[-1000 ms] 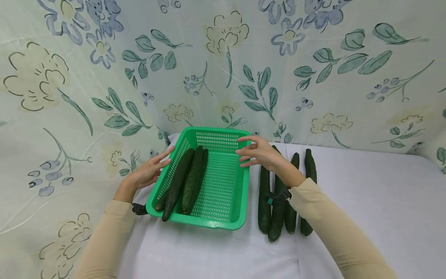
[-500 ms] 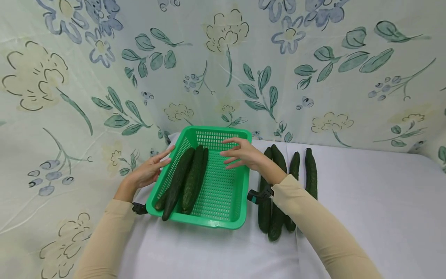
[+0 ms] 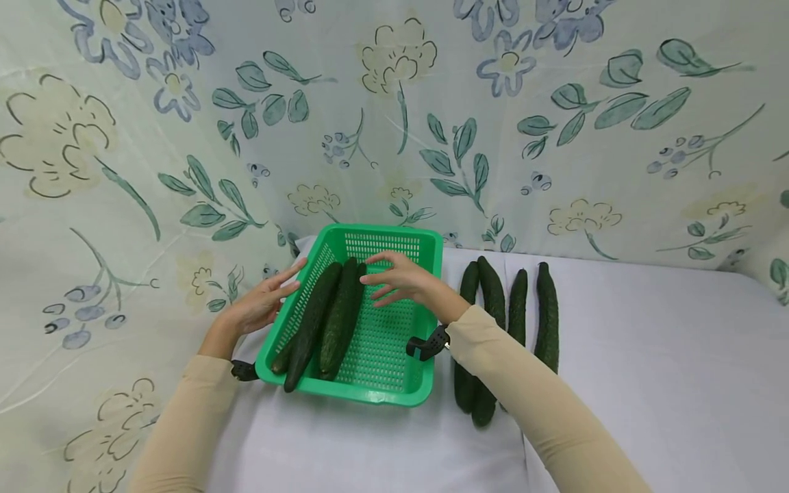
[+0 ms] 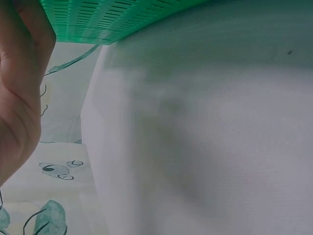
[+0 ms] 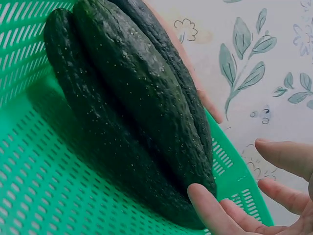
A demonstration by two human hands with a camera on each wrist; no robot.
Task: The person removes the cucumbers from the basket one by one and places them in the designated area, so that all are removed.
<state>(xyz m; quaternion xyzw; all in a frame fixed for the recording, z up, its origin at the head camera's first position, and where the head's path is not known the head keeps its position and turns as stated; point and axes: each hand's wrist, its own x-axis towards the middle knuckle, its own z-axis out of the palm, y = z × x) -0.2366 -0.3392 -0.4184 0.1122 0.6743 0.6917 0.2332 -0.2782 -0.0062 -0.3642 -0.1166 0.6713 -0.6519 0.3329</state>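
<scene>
Head view: left of centre, cucumbers (image 3: 337, 318) are seen between the left hand (image 3: 254, 308) and right hand (image 3: 407, 279), with fingers spread apart nearby.

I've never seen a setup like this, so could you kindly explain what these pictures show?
Certainly. There is no robot here, just a person's two bare hands. The wide view comes from a camera worn on the head; the closer views come from a camera on each wrist.

The left hand rests against the side of a green basket with several dark green cucumbers inside. The right hand is over the basket, fingers spread, holding nothing. Four more cucumbers lie to the right on a white cloth.
</scene>
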